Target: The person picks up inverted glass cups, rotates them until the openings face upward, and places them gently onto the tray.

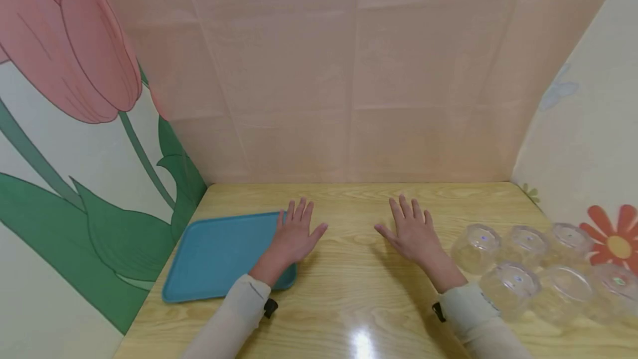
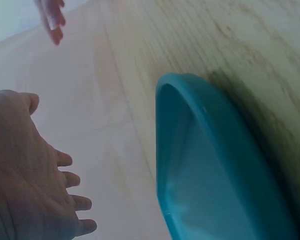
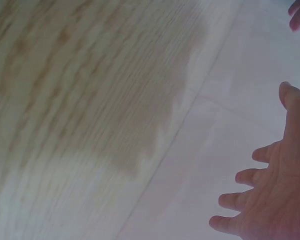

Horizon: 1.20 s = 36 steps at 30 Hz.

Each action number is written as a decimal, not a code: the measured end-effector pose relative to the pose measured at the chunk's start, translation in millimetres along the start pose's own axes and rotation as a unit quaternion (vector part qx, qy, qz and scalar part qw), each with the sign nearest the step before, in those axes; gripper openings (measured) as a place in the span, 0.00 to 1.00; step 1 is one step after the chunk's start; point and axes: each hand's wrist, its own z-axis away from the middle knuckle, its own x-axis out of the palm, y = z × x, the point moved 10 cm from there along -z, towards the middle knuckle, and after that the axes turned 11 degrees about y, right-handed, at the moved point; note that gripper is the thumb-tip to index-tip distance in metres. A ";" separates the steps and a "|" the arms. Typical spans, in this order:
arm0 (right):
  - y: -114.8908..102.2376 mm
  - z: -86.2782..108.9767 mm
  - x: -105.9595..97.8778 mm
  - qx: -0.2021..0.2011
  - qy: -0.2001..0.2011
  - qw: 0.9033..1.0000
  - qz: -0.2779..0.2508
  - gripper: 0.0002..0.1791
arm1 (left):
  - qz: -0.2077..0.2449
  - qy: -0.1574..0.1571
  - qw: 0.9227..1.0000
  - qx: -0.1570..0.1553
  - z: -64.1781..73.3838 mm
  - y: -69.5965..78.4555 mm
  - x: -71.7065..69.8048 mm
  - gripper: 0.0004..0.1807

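Note:
My left hand (image 1: 295, 237) hovers over the right edge of a blue tray (image 1: 224, 256), palm down with its fingers spread. In the left wrist view that hand (image 2: 30, 175) is apart from the tray's raised rim (image 2: 205, 110). My right hand (image 1: 415, 235) is held above the wooden table, fingers straight and spread, holding nothing. Several clear plastic cups (image 1: 515, 281) stand to its right in two rows, apparently upside down. The right wrist view shows the right hand (image 3: 275, 185) with its thumb apart from the fingers.
The wooden table (image 1: 344, 287) reaches back to a pinkish covered wall (image 1: 349, 82). A side wall with a painted tulip (image 1: 75, 43) rises at the left. Another wall, with a painted red flower (image 1: 618, 242), borders the cups at the right.

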 end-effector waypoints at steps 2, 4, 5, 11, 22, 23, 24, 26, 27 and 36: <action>-1.1 0.5 -0.2 0.000 -0.001 1.000 0.001 0.50 | 0.000 0.000 1.000 0.001 -0.3 -0.6 0.9 0.44; -3.1 0.4 -1.7 -0.002 0.001 1.000 0.003 0.50 | -0.002 -0.001 1.000 0.001 -0.3 -0.3 0.8 0.44; -4.2 0.3 -2.8 -0.003 0.002 1.000 0.003 0.50 | -0.003 0.000 1.000 0.002 -0.6 -0.3 0.9 0.44; -10.1 -3.3 -9.3 -0.014 0.010 1.000 0.006 0.49 | -0.013 0.004 1.000 0.003 -2.3 0.2 -1.4 0.45; -6.7 -1.5 -21.2 -0.007 -0.010 1.000 0.007 0.51 | 0.005 -0.005 1.000 0.021 -1.1 13.8 -6.0 0.45; -6.0 -0.6 -24.2 -0.006 -0.011 1.000 0.008 0.50 | 0.010 -0.005 1.000 0.023 -0.9 15.8 -6.7 0.45; -4.5 0.2 -26.5 -0.004 -0.014 1.000 0.010 0.50 | 0.016 -0.005 1.000 0.025 -0.8 17.9 -7.6 0.44; -1.5 2.0 -31.1 -0.001 -0.016 1.000 0.012 0.50 | 0.025 -0.004 0.999 0.030 -0.8 21.3 -8.8 0.44; 0.1 2.8 -33.3 0.000 -0.018 1.000 0.013 0.50 | 0.026 -0.004 0.999 0.032 -0.8 22.5 -8.6 0.44; 20.5 10.7 -55.2 0.018 -0.031 0.999 0.009 0.51 | 0.026 -0.007 0.998 0.062 -0.7 40.5 -7.1 0.43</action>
